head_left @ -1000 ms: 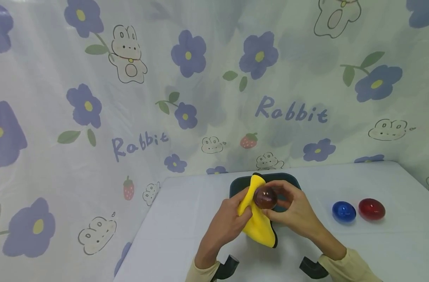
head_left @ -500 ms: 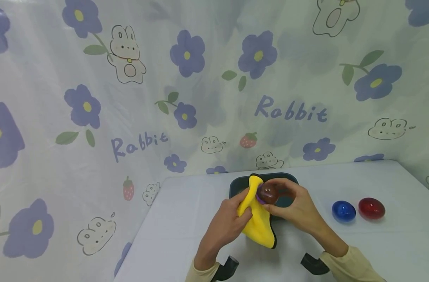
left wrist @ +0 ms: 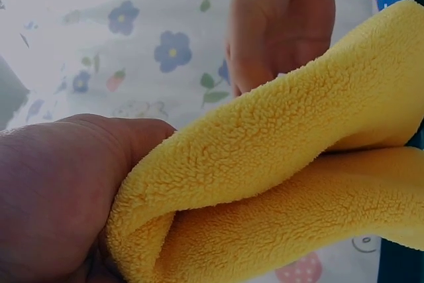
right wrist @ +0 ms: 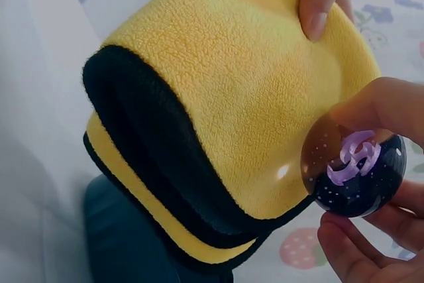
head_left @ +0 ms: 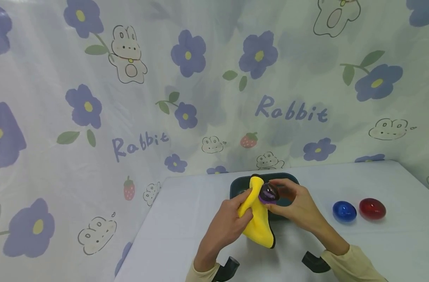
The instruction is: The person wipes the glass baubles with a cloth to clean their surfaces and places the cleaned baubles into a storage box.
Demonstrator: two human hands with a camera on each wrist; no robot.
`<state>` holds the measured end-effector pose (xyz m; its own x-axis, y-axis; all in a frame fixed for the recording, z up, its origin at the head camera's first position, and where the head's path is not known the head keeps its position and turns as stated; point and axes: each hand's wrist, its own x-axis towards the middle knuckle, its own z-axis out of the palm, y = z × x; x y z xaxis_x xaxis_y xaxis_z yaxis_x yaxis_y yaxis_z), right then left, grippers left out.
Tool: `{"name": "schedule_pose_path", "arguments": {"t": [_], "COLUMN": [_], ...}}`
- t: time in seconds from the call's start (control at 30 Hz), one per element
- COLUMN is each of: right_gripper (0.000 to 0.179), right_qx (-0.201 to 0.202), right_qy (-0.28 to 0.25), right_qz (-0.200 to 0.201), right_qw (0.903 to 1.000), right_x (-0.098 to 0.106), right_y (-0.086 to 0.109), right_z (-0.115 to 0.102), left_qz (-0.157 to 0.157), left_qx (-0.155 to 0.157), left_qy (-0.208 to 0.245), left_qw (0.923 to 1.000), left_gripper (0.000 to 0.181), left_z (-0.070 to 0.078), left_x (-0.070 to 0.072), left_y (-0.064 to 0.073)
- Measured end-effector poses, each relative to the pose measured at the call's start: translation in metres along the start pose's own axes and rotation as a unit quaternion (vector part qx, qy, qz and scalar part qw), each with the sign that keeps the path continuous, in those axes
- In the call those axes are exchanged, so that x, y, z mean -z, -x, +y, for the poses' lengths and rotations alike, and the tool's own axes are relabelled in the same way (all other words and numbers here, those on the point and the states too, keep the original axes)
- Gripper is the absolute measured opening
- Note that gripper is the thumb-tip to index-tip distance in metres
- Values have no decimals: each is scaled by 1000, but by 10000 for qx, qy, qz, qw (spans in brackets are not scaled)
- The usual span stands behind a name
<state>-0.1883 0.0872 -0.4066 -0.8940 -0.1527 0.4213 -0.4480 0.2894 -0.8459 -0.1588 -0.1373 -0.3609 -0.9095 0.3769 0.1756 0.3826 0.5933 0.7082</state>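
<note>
At the lower centre of the head view, the left hand [head_left: 232,217] pinches the folded yellow fleece cloth [head_left: 259,227], apparently steadying it beside the lilac-patterned glossy ball [head_left: 269,194], which the right hand [head_left: 299,201] pinches by its edges, leaving its face bare, the dark teal tub [head_left: 283,175] beyond.

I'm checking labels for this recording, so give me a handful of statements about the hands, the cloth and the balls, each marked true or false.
1. The left hand grips the yellow cloth. True.
2. The right hand is empty. False: it holds a see-through ball with a purple shape inside.
3. The blue ball and the red ball lie on the white table. True.
4. In the head view, the red ball is left of the blue ball. False: it is to the right.
5. The yellow cloth has a black edge. True.
</note>
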Motion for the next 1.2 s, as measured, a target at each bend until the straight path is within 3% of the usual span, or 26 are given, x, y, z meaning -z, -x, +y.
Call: {"name": "schedule_pose_path", "arguments": {"t": [0.37,0.67,0.9,1.2], "right_gripper": [59,60,59,59], "right_qx": [-340,-177,-274,-154], "right_qy": [-124,132,317,244], "right_qz": [-266,-409,-458,-876], "right_qw": [9990,9989,9981,9957], "right_x": [3,3,4,-3], "right_y": [-1,0,-1,0], "right_z": [2,4,1,1], "left_qz": [32,269,365,583], "left_qx": [46,-94,-191,-445], "left_qy": [23,96,176,47], "left_qw": [10000,9995,9990,9973], "left_gripper": [56,55,54,54], "left_z": [0,1,3,-2], "left_x": [2,1,2,-3], "left_y": [0,2,2,-1]}}
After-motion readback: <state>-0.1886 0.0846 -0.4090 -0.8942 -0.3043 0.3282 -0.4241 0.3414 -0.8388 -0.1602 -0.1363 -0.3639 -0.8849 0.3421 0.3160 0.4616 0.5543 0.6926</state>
